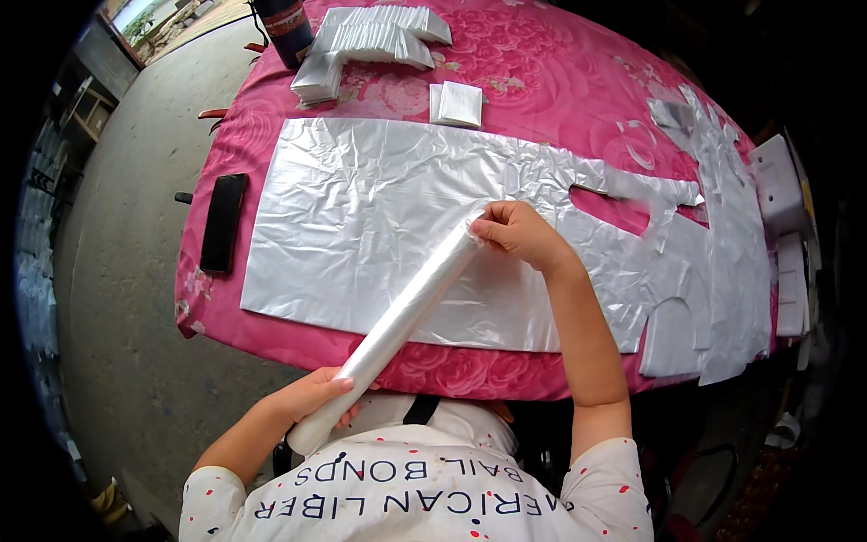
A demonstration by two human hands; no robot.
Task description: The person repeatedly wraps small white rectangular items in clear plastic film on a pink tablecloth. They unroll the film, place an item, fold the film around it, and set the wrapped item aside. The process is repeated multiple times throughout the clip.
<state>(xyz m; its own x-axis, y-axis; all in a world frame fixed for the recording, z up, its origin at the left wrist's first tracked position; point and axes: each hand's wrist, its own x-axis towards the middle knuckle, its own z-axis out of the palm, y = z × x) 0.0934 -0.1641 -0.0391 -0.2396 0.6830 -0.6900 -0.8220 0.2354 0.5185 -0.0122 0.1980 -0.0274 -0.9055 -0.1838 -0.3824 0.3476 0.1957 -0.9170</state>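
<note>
A long, narrow roll of whitish translucent plastic (404, 303) slants across my front, from my body up over the table. My left hand (316, 397) is wrapped round its lower end, close to my shirt. At the upper end my right hand (517, 233) pinches the plastic between thumb and fingers. Beneath the roll, flat plastic bags (352, 217) lie spread on the table, wrinkled and silvery white, with a cut-out opening and handle strips toward the right. Whether they are one layer or several I cannot tell.
A pink flowered cloth covers the table (533, 54). Folded plastic packets (370, 41) are piled at the back, with a smaller stack (456, 104) nearer. A dark bottle (285, 32) stands far left, a black phone (224, 223) at the left edge. Plastic scraps (722, 262) and white containers (778, 185) lie right.
</note>
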